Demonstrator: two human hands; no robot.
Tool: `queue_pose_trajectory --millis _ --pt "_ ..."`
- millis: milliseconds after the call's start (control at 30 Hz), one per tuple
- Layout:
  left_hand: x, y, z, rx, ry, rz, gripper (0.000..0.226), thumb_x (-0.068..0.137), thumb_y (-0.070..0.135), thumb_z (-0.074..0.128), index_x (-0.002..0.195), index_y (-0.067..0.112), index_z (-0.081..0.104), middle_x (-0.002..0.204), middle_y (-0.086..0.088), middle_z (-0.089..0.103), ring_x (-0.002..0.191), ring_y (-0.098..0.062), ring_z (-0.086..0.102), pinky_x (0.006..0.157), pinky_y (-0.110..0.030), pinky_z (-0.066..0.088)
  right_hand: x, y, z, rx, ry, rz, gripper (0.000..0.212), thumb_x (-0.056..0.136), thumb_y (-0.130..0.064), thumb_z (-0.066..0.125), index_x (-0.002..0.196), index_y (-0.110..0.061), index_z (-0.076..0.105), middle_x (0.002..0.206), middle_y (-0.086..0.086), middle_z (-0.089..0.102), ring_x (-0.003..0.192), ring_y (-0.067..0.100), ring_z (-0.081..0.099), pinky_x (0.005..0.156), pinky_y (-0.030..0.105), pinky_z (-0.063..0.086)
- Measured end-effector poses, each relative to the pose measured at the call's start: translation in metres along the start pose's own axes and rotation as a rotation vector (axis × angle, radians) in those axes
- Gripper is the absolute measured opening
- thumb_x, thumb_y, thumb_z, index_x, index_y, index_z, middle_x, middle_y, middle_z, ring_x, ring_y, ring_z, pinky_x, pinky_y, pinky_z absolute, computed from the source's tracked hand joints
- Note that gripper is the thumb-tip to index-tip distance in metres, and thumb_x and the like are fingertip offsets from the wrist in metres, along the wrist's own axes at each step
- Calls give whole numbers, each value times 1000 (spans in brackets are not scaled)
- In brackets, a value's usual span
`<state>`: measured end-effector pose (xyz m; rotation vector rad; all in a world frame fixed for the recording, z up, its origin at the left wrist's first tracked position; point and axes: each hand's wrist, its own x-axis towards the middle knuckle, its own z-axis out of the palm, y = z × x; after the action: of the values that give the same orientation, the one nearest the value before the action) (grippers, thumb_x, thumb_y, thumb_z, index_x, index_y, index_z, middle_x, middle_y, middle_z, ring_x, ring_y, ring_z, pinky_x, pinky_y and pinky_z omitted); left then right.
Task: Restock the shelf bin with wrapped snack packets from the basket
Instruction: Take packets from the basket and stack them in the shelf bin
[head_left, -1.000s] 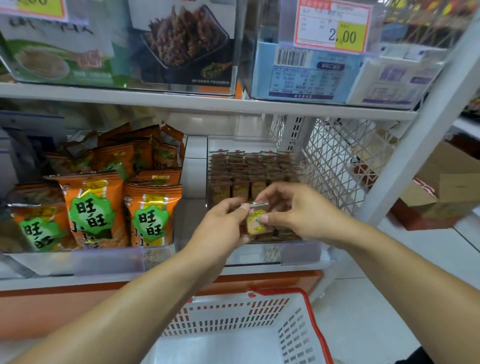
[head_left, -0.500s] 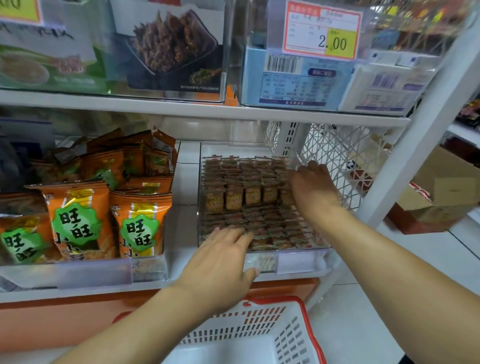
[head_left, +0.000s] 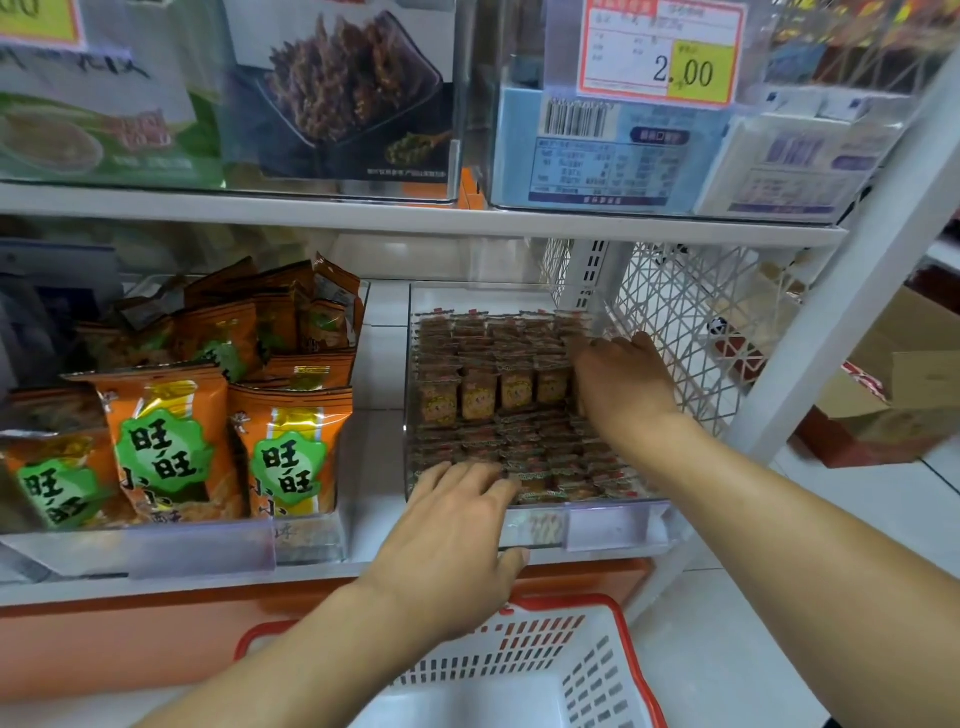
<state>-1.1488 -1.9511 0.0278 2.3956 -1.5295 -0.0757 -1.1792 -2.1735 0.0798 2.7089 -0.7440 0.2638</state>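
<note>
I read both hands as empty. My left hand (head_left: 457, 540) lies flat, fingers (head_left: 462, 480) straight and close together, resting on the front row of wrapped snack packets (head_left: 519, 415) at the front left corner of the clear shelf bin (head_left: 613, 525). My right hand (head_left: 621, 387) reaches deeper along the bin's right wall, palm down, fingers extended over the rear packets; whether the fingertips pinch anything I cannot tell, as the back of the hand hides them. The packets fill the bin in tidy rows running from the shelf's front edge to its back, with one row standing upright across the middle. The basket (head_left: 587, 675) sits below the shelf's front edge, directly beneath my left hand, so the left hand is the nearer one for the next pickup; the visible part of its interior shows no packets, and my left forearm hides the rest. Orange snack bags (head_left: 161, 447) occupy the neighbouring bin toward the shelf's left end, well apart from the work. The upper shelf (head_left: 415, 221) overhangs the bin, limiting clearance above my right hand, and the wire side panel (head_left: 691, 317) stands just beside it.
</note>
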Motion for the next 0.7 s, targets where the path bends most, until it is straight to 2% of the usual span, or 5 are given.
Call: queue_pose_trajectory --millis 233,300,433,567,700 --pt "1 -5 0 -24 19 8 73 97 53 55 159 26 29 164 5 30 152 -16 21 125 -31 10 -14 -7 -12 16 -45 16 28 94 6 48 110 -13 61 113 10 69 98 30 65 98 36 40" --pt "0 -6 -1 -33 26 7 73 96 53 56 160 27 29 164 5 30 152 -16 22 125 -30 12 -23 -7 -14 40 -76 -5 27 94 4 48 108 -13 64 116 9 68 98 30 65 92 35 43" --pt "-5 -6 0 -2 28 20 77 96 53 56 161 25 26 166 4 27 154 -16 17 124 -29 5 -45 -12 -7 196 -196 -40 22 93 -4 51 110 -9 65 108 9 66 96 32 65 79 34 49" --pt "-14 -4 2 51 21 31 81 96 55 53 162 25 18 168 4 23 156 -15 12 118 -26 -8 -54 -16 5 359 -379 -48 28 102 -15 45 118 -1 63 114 18 64 105 36 62 85 36 50" --pt "-19 -4 1 47 4 26 84 95 55 54 163 27 12 168 6 22 156 -14 12 115 -25 -10 -49 -15 7 400 -365 -61 31 106 -18 39 114 0 63 112 21 63 101 39 60 85 42 50"
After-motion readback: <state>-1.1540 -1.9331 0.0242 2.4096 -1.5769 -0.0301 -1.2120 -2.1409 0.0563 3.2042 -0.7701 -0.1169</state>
